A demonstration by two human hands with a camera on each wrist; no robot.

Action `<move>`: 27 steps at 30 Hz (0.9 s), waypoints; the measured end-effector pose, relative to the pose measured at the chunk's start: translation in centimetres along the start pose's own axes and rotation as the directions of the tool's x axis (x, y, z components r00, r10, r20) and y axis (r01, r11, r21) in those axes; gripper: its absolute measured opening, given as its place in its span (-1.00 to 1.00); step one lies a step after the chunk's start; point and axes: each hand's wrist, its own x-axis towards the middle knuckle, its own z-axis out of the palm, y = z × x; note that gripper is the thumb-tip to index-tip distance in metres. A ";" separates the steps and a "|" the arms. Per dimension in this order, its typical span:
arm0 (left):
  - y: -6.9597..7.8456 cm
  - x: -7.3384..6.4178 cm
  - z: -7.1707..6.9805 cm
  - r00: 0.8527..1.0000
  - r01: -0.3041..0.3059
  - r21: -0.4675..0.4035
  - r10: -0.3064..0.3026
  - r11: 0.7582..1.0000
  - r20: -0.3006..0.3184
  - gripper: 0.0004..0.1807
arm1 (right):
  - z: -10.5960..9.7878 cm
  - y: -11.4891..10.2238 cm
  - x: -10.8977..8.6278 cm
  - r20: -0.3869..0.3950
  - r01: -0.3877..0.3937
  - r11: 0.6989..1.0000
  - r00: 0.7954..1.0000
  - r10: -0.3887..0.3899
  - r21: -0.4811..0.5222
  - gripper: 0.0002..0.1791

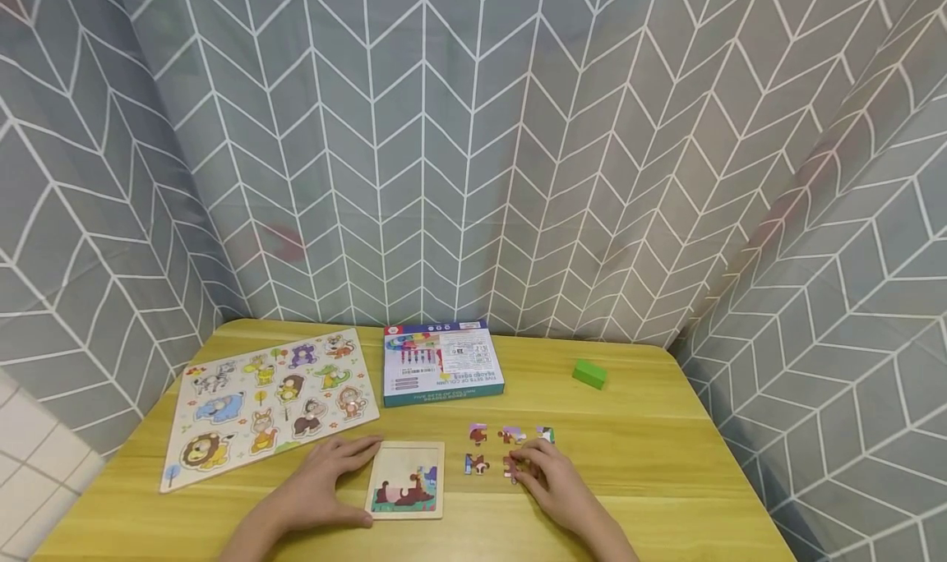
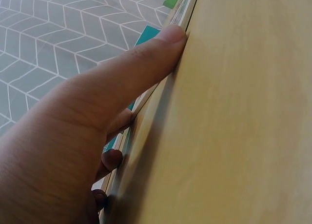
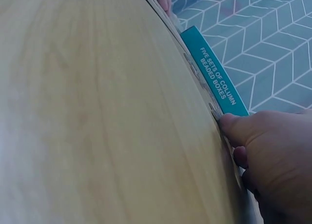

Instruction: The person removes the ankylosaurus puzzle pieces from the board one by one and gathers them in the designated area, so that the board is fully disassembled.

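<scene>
A small square wooden puzzle board (image 1: 407, 454) lies on the table, its lower part filled with a brown animal picture (image 1: 405, 495). At its left side rests my left hand (image 1: 320, 484), thumb at the near corner and index finger at the far corner. In the left wrist view the thumb (image 2: 170, 36) touches the board's edge. With thumb and fingertips my right hand (image 1: 551, 484) pinches a brown jigsaw piece (image 1: 509, 468), partly hidden, at the table surface. Beside it lie several loose pieces, including a brown-and-blue one (image 1: 477, 463) and a purple-and-brown one (image 1: 510, 435).
A large animal peg board (image 1: 270, 410) lies at the left. Behind the small board is a teal-edged box (image 1: 444, 365), labelled on its side (image 3: 217, 77). A green block (image 1: 589, 374) sits toward the back right. Patterned curtains (image 1: 473, 151) hang behind the wooden table (image 1: 666, 463).
</scene>
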 end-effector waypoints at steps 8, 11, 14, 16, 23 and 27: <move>0.1 0.0 -0.1 1.000 -0.010 0.011 0.010 1.000 -0.012 0.18 | -0.1 -0.1 0.0 0.001 -0.004 1.000 1.000 0.004 0.009 -0.73; 0.3 0.0 -0.3 1.000 -0.013 0.008 0.013 1.000 -0.009 0.19 | -0.1 -0.1 0.0 0.001 -0.011 1.000 1.000 0.011 0.008 -0.72; 0.5 0.0 -0.5 1.000 -0.003 -0.004 0.003 1.000 0.001 0.19 | -0.2 -0.1 -0.1 -0.001 -0.014 1.000 1.000 0.014 0.007 -0.72; 0.5 0.1 -0.6 1.000 0.002 -0.006 -0.002 1.000 0.007 0.19 | -0.2 -0.1 -0.1 -0.003 -0.015 1.000 1.000 0.015 0.009 -0.72; 0.5 0.1 -0.6 1.000 0.006 -0.004 -0.006 1.000 0.010 0.19 | -0.4 -0.2 -0.2 -0.006 -0.019 1.000 1.000 0.019 0.025 -0.72; 0.6 0.1 -0.6 1.000 0.011 -0.008 -0.011 1.000 0.014 0.19 | -0.4 -0.3 -0.2 -0.002 -0.030 0.999 1.000 0.030 0.041 -0.70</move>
